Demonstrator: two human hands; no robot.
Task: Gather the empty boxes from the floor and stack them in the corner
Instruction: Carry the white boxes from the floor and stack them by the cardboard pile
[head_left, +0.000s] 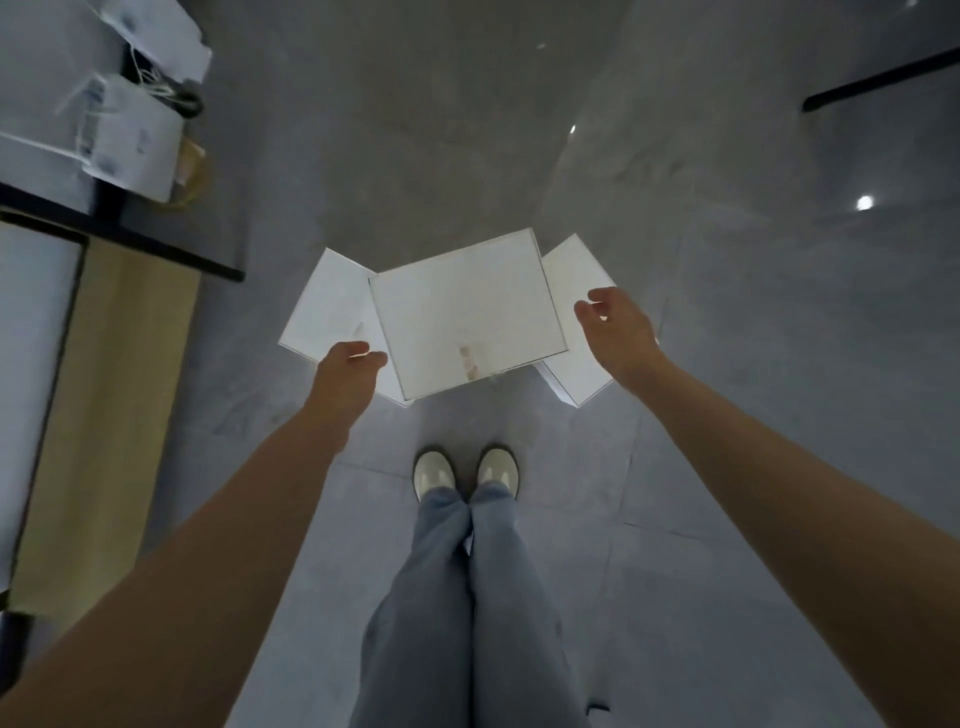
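Three white boxes are lying on the grey floor (467, 130) just beyond the person's shoes (465, 473): a middle box (467, 317) overlapping a left box (327, 312) and a right box (574, 270). The left hand (345, 376) is reaching over the left box's near edge, fingers curled; whether they are pinching it cannot be told. The right hand (618, 327) is hovering over the right box, fingers loosely curled. More white boxes (130, 140) are sitting far left beside a table (104, 364).
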